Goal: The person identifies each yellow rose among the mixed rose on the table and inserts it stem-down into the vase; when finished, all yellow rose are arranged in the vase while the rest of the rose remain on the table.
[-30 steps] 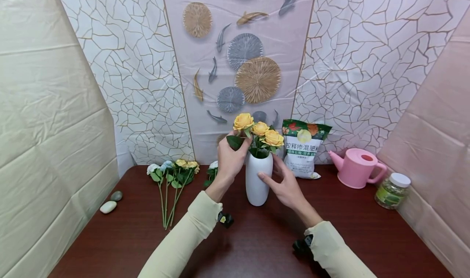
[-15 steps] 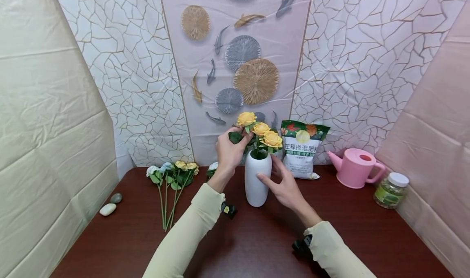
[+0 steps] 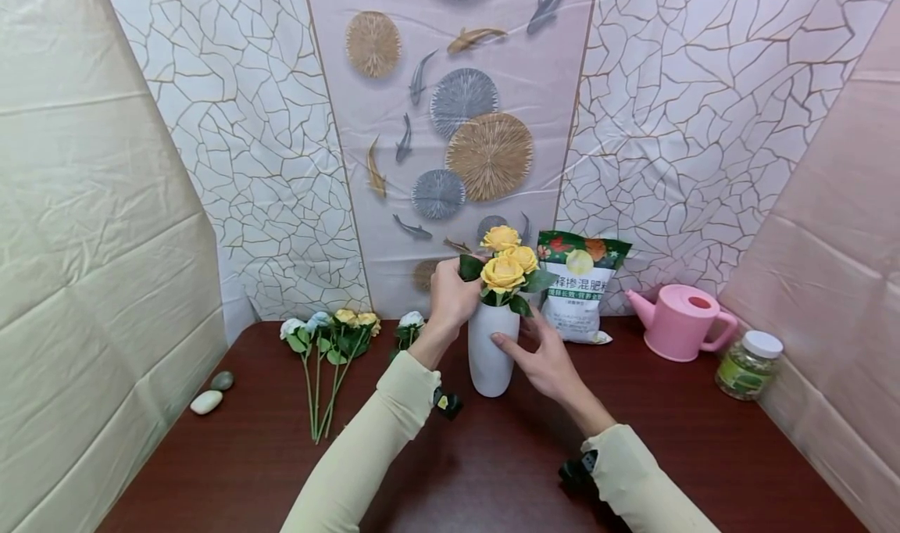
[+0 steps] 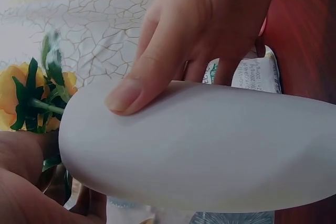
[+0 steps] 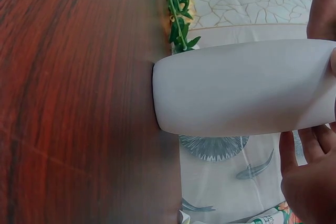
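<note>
Yellow roses (image 3: 502,273) with green leaves stand clustered at the mouth of an upright white vase (image 3: 490,361) on the table. My left hand (image 3: 453,292) is at the left of the vase mouth, its fingers curled at the rose stems just under the blooms; the flowers and leaves partly cover the fingertips. In the left wrist view, a rose stem (image 4: 47,106) runs to the rim beside that hand. My right hand (image 3: 544,353) holds the vase from the right, thumb across its front and fingers behind. The right wrist view has the vase base (image 5: 165,95) on the wood.
Loose white, blue and yellow flowers (image 3: 337,334) lie at the left back of the table (image 3: 478,470), with another white flower (image 3: 410,322) nearer the vase. Two pebbles (image 3: 207,402) are far left. A fertilizer bag (image 3: 580,291), pink watering can (image 3: 680,326) and lidded jar (image 3: 748,369) stand right.
My left hand has shifted right and lower, and the rose it pinched has come down and right to join the others. The blooms now sit closer over the vase mouth. My right hand stays on the vase.
</note>
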Demonstrator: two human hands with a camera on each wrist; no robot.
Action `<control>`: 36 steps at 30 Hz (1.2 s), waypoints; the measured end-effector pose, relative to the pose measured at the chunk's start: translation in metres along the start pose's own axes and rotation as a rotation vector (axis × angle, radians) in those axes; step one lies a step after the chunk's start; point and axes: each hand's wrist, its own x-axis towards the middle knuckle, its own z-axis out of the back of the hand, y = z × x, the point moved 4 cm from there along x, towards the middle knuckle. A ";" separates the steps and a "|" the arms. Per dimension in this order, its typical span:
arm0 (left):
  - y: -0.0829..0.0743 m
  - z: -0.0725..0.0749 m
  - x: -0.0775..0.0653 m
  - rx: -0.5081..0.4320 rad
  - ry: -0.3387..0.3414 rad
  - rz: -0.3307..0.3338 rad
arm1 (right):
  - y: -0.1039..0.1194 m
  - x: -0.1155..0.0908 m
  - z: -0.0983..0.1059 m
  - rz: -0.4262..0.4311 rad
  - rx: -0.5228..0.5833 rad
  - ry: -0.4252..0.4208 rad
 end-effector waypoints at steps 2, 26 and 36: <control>0.002 0.000 -0.001 -0.007 0.001 -0.001 | 0.000 0.000 0.000 -0.008 -0.008 -0.003; 0.055 0.085 -0.012 -0.110 0.102 -0.156 | -0.003 0.000 0.000 -0.033 -0.031 -0.005; 0.118 0.156 -0.020 0.105 0.019 -0.041 | -0.003 0.000 0.000 -0.041 -0.008 -0.001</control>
